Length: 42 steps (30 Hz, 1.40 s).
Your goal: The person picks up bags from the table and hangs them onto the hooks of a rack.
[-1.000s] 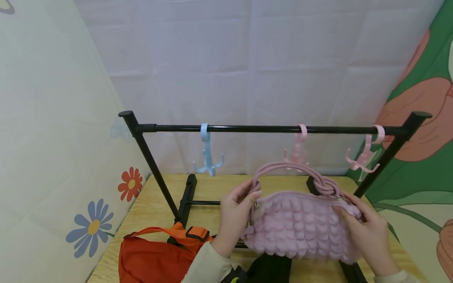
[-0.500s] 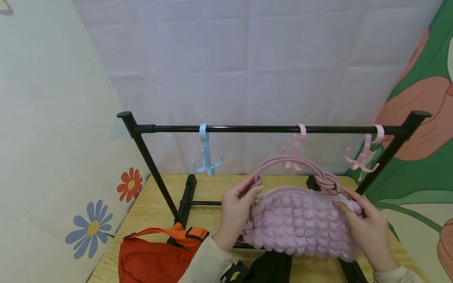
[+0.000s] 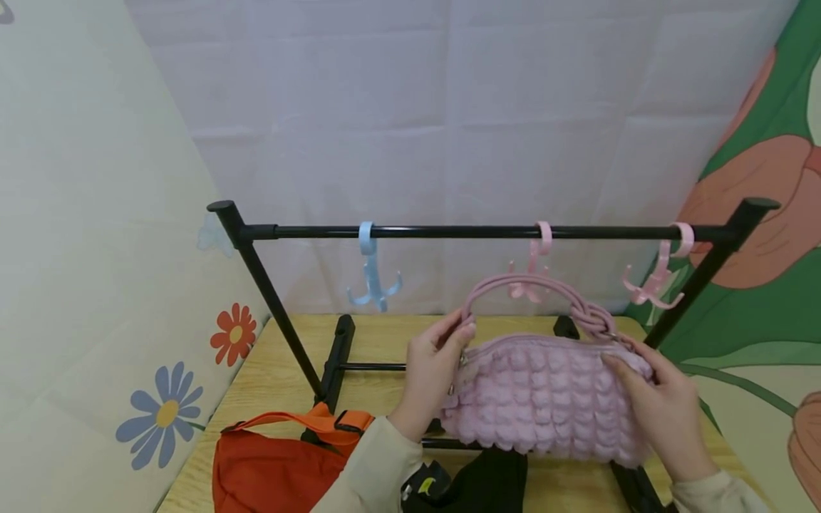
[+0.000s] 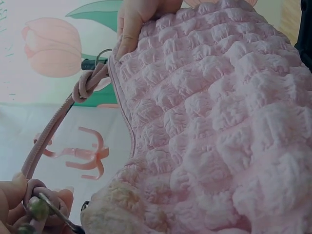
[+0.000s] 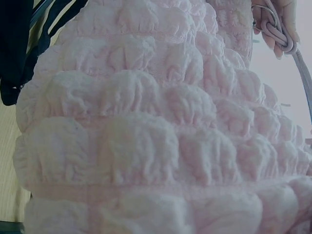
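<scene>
A pale pink puffy handbag is held up in front of a black rack. My left hand pinches the left base of its handle; the left wrist view shows fingers around a knot there. My right hand grips the bag's upper right corner, thumb on the front. The handle arches upward and, in the head view, overlaps the lower part of the middle pink hook. In the right wrist view the bubbled fabric fills most of the picture, and the right hand is out of sight.
A light blue hook hangs left on the bar, and another pink hook near its right end. An orange-red bag lies at the front left of the wooden table. Black fabric lies below the handbag.
Both hands have lifted the handbag slightly, and its handle now stands higher against the middle pink hook. The grips look the same.
</scene>
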Available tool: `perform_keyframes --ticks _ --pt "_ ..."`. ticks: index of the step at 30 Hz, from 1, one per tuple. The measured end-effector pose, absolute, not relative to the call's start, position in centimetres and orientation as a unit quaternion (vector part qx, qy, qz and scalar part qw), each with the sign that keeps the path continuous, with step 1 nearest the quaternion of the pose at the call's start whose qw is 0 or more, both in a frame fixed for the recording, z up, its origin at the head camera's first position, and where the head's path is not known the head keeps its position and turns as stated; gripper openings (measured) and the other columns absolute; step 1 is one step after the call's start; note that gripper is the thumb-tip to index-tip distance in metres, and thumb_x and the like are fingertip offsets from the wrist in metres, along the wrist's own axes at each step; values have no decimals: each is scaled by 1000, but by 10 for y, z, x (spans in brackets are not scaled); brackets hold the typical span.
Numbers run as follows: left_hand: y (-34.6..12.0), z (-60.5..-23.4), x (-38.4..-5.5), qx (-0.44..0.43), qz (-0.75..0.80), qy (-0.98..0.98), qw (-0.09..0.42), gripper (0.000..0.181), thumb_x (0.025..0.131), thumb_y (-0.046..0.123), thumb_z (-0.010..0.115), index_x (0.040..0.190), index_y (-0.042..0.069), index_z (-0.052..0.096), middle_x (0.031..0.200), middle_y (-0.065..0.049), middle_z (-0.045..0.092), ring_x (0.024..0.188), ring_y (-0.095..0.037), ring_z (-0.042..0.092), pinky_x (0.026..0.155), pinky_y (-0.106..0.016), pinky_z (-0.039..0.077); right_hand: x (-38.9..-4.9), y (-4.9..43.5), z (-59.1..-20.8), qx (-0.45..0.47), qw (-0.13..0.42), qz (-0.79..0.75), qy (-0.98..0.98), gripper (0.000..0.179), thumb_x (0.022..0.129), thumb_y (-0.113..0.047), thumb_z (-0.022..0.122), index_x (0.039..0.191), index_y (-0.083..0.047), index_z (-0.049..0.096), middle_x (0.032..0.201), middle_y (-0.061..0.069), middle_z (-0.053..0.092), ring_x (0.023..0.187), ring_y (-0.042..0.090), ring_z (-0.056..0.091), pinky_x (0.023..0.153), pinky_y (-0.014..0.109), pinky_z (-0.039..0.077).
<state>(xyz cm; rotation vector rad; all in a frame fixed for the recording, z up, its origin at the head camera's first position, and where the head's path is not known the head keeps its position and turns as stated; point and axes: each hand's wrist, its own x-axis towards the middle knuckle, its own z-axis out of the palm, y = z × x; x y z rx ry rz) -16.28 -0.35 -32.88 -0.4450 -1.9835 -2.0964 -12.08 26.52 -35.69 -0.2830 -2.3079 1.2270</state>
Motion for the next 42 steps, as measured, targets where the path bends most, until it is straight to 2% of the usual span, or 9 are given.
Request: perform_keyframes --ticks 4,9,16,23,25,29,32,38,42 --pt "-2 -328 -166 -162 -703 -682 118 29 95 12 63 118 -6 66 93 -16 71 83 -22 66 72 -22 51 -123 265 -357 -97 258 461 -843 48 91 -22 70 132 2 59 121 1 61 94 -16 50 73 3 40" --pt "-1 -329 -172 -177 -690 -692 114 27 97 18 61 113 -2 69 87 -14 71 80 -22 67 70 -24 51 -125 265 -357 -97 267 454 -845 47 91 -19 70 130 3 59 120 15 60 87 -19 48 69 4 40" --pt "-2 -327 -176 -174 -694 -692 95 27 98 19 59 109 -3 69 83 -12 69 75 -21 67 64 -22 49 -127 266 -356 -94 264 447 -849 46 92 -22 70 129 3 60 118 9 61 86 -20 48 68 4 40" --pt "-1 -324 -178 -172 -716 -673 75 30 100 13 55 119 -9 63 93 -21 68 72 -33 66 71 -28 55 -129 266 -358 -110 259 452 -846 47 91 -23 70 129 3 60 121 17 60 86 -19 47 68 4 39" --pt "-1 -325 -180 -173 -719 -669 71 32 100 13 55 122 -10 61 93 -21 68 69 -27 65 71 -31 56 -130 266 -359 -114 259 454 -845 47 91 -23 70 129 4 60 122 21 58 85 -19 47 68 4 39" --pt "-1 -325 -183 -175 -724 -664 65 35 100 12 54 126 -11 58 92 -24 67 63 -11 60 71 -34 56 -130 266 -359 -117 259 466 -838 48 90 -23 71 128 6 60 110 -7 64 84 -17 47 68 5 40" --pt "-2 -325 -184 -176 -727 -661 59 36 101 12 53 129 -10 56 92 -26 66 62 -6 58 68 -31 56 -130 265 -359 -112 267 472 -833 47 90 -22 72 125 7 61 96 -29 56 83 -16 49 67 6 41" --pt "-2 -323 -187 -186 -731 -654 63 35 101 11 53 131 -8 56 92 -28 66 66 -6 59 60 -20 52 -128 263 -358 -111 274 463 -835 43 89 -18 72 122 8 63 94 -26 58 80 -19 48 66 5 40" --pt "-3 -322 -187 -182 -728 -658 61 35 101 12 53 130 -6 57 91 -24 67 60 -6 59 57 -18 49 -127 264 -359 -106 270 464 -837 43 89 -17 72 122 8 63 90 -33 54 79 -19 48 65 5 41"
